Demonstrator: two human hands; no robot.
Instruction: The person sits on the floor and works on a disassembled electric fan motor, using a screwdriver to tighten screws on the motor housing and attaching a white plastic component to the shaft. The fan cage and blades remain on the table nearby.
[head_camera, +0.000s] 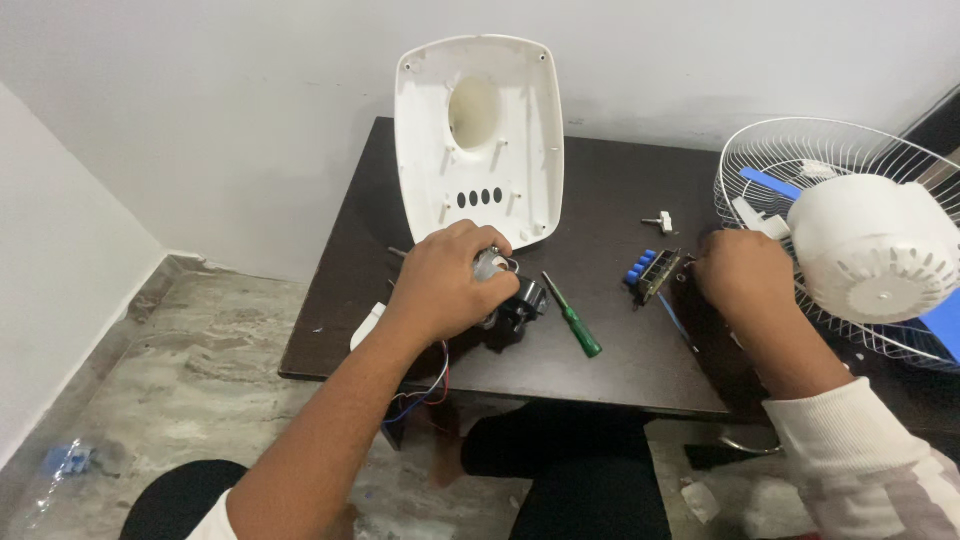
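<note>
My left hand (447, 280) is closed around a small black and metal part (512, 300) on the dark table (600, 370), with red and blue wires (425, 390) hanging from it off the front edge. A green-handled screwdriver (573, 317) lies just right of that part. My right hand (738, 270) rests on the table beside a switch block with blue buttons (650, 272); its fingers are curled and what they hold is hidden.
A white plastic fan base cover (480, 135) leans upright against the wall at the table's back. A white fan motor housing (875, 250) with a wire guard (790, 150) lies at the right. A small white knob (660, 220) sits behind the switch block.
</note>
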